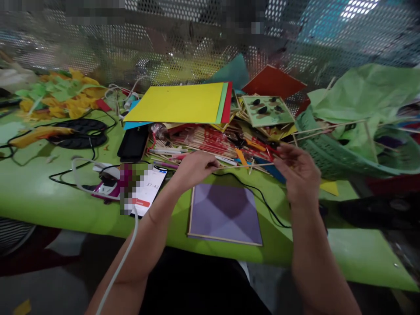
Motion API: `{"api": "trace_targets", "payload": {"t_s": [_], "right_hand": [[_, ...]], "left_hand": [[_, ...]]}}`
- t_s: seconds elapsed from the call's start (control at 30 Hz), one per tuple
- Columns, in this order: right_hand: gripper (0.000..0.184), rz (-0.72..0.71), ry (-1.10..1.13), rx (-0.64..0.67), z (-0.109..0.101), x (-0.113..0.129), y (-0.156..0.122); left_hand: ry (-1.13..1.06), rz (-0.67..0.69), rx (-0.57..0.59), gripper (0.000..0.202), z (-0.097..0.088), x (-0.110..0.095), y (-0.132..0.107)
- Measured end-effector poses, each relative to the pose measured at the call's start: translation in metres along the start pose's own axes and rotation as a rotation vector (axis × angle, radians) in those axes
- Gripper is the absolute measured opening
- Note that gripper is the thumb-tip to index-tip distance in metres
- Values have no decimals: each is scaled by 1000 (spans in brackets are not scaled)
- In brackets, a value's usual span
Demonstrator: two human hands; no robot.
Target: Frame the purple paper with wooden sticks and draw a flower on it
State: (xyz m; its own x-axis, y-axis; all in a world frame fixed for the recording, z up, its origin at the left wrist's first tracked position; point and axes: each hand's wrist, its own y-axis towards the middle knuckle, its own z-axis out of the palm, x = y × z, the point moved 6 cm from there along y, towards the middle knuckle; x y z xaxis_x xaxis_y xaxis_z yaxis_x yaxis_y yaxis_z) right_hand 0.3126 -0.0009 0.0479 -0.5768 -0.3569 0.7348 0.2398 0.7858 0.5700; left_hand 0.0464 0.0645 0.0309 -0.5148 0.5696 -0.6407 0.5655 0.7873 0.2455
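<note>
A thin wooden stick [243, 166] stretches level between my two hands. My left hand [196, 168] pinches its left end, and my right hand [298, 173] has the fingers closed at its right end. Below them, flat on the green table [278, 249], lies a purple square sheet [226, 212] with wooden strips along its left and front edges. Just behind the stick are pliers [239, 141] with dark jaws, an orange-handled tool [256, 145] and a pile of thin sticks [203, 140], partly hidden by coloured sheets.
Yellow, green and red sheets [177, 105] top the pile. A green basket [354, 153] stands right. A lit phone [149, 188] with a white cable lies left, near a black phone [133, 142] and a yellow glue gun [42, 134]. A black cord [262, 197] crosses beside the purple sheet.
</note>
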Motion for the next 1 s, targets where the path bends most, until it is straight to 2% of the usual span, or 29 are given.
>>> {"api": "trace_targets", "payload": {"t_s": [0.1, 0.23, 0.33, 0.43, 0.63, 0.8, 1.0], "right_hand": [[11, -199, -257, 216, 16, 15, -7], [16, -305, -324, 461, 49, 24, -23], [19, -348, -332, 582, 67, 24, -33], [19, -357, -315, 636, 76, 18, -39], [22, -297, -288, 719, 89, 3, -50], [23, -311, -282, 717, 97, 3, -57], [24, -307, -284, 734, 104, -2, -63]], "left_hand": [[53, 16, 41, 14, -1, -2, -6], [46, 9, 96, 16, 5, -4, -14], [50, 7, 120, 19, 8, -5, -21], [15, -22, 106, 19, 7, 2, -26], [98, -167, -57, 15, -14, 25, -37], [186, -208, -26, 16, -14, 31, -48], [166, -205, -23, 16, -11, 33, -51]]}}
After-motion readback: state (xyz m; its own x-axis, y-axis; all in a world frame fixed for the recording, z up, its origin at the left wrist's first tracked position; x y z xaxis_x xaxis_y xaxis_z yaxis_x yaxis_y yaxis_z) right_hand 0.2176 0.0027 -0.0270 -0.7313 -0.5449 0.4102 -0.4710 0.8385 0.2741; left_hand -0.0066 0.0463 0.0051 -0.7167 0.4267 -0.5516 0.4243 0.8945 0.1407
